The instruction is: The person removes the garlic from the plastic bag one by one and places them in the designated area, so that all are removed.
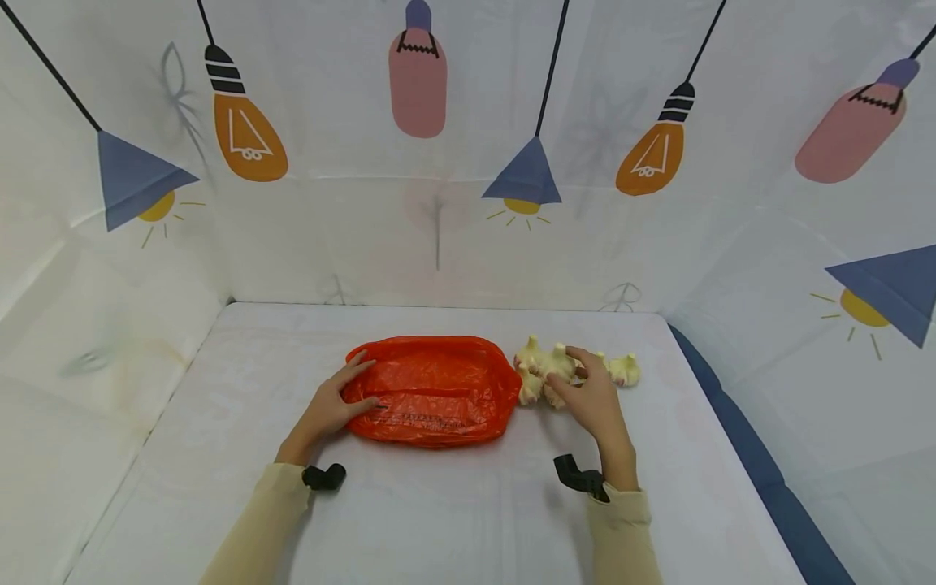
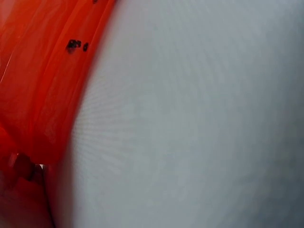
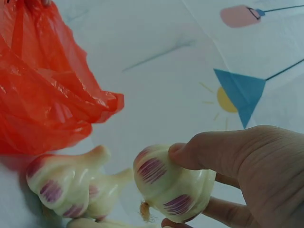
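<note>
A red plastic bag (image 1: 439, 390) with dark print lies on the table. My left hand (image 1: 331, 406) grips its left end, the thumb on the near side and the fingers towards the far side. In the left wrist view the bag (image 2: 42, 61) fills the upper left and the hand is mostly hidden. My right hand (image 1: 595, 398) is among several pale garlic bulbs just right of the bag. Between thumb and fingers it holds a garlic bulb (image 3: 173, 183) with purple streaks. More garlic (image 3: 71, 185) lies beside it, partly under the bag's edge.
One garlic bulb (image 1: 625, 370) lies to the right of the right hand. The white-covered table (image 1: 453, 520) meets a patterned sheet (image 1: 344, 236) behind. A dark blue edge (image 1: 753, 463) runs along the table's right side.
</note>
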`<state>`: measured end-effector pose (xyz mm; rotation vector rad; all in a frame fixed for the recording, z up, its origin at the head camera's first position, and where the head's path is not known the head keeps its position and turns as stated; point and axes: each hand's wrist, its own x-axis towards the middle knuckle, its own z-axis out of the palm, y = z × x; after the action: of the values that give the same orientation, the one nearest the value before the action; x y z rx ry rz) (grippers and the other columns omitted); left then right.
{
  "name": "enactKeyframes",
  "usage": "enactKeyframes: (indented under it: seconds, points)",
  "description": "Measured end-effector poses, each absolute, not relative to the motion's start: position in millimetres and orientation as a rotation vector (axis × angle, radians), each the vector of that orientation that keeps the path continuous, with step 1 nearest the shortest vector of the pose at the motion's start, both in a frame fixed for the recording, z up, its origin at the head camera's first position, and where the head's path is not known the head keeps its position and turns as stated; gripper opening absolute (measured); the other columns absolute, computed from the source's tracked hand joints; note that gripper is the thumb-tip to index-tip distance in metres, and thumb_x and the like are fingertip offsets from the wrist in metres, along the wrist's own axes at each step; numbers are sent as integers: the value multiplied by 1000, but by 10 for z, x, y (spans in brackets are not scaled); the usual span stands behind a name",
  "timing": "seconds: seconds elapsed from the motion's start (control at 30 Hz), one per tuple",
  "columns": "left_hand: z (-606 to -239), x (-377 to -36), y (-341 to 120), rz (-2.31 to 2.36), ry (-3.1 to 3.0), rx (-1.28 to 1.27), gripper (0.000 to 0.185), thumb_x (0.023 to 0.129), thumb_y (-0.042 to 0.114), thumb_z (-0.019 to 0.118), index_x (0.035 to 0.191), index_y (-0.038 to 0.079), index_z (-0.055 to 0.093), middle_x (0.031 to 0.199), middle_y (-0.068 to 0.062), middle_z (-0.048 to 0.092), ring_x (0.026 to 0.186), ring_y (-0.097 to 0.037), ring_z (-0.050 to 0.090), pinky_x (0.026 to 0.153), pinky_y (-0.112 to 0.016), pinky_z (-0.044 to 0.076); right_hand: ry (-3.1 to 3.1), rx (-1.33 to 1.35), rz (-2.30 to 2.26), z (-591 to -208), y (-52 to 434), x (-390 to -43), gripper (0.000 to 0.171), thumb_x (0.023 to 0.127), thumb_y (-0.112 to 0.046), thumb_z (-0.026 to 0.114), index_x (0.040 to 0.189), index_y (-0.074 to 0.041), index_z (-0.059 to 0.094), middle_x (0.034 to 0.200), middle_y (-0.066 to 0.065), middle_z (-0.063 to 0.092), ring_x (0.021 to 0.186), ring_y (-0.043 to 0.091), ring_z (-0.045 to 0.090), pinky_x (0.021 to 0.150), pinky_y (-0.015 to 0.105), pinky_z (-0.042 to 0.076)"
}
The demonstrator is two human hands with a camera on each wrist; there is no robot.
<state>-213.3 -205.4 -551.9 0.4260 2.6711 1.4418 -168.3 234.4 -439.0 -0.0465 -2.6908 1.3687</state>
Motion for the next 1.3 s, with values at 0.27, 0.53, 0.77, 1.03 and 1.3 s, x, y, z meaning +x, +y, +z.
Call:
enactKeyframes:
  seconds: [0.27,0.53,0.77,1.03,1.3]
  points:
    - [-5528,-2137,-2057,1448,2669,425,74,91,35,79,156,16,46,171,-6,27,156,-44,21,121,-71,19,-2665,-95,1335,-4415,2498,-1610,61,94,-19,75,146,2,50,152,25,50,128,51,58,100,58,54]
    - [-5524,-2133,-2053,1445,2666,422,75,92,35,78,156,15,46,171,-7,26,156,-45,21,121,-72,19,-2671,-170,1349,-4432,2633,-1543,63,96,-22,74,148,0,49,156,22,47,133,48,55,101,58,53]
    - [-5528,-2127,-2045,1466,2661,414,75,91,33,79,156,16,45,171,-7,26,156,-45,21,121,-71,20,-2660,-211,1340,-4441,2716,-1504,63,96,-23,74,149,0,49,155,23,48,134,49,54,102,58,53]
    - [-5532,-2121,-2048,1461,2653,406,76,91,35,79,157,18,44,172,-7,24,155,-47,22,120,-73,20,-2645,-250,1293,-4499,2825,-1495,61,96,-20,73,148,2,49,153,25,49,129,46,59,97,50,55]
    - [-5525,-2134,-2048,1459,2655,422,76,92,33,79,157,17,45,172,-7,24,156,-46,20,121,-72,18,-2647,-316,1303,-4544,2943,-1445,63,97,-24,73,149,3,48,155,25,47,130,47,58,101,53,53]
